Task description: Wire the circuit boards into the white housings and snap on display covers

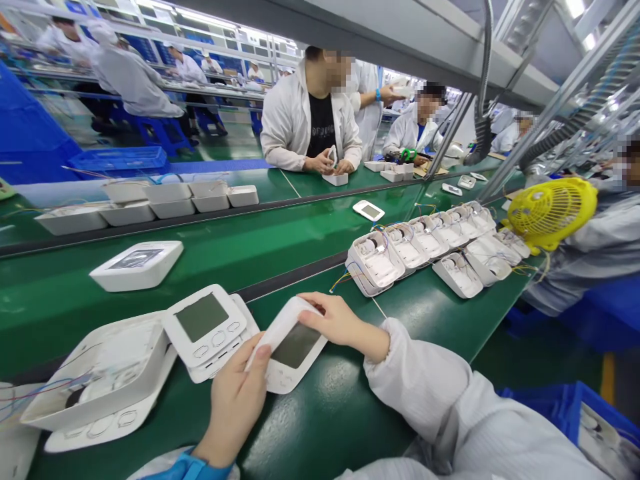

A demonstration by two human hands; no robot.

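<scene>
Both my hands hold a white plastic monitor casing with a dark display, tilted just above the green bench. My left hand grips its left edge, thumb on the front. My right hand has its fingers curled over the upper right corner. Just left of it, a front cover with a grey-green display and three button outlines lies on a stack of similar covers. Beside that stack, an open casing with wires and a dark round part rests on another cover. The held casing's underside is hidden.
A closed white monitor and a smaller one sit on the green belt. Rows of open casings with wires stand at right, by a yellow fan. Across the belt, a person in white handles a casing. A blue crate stands lower right.
</scene>
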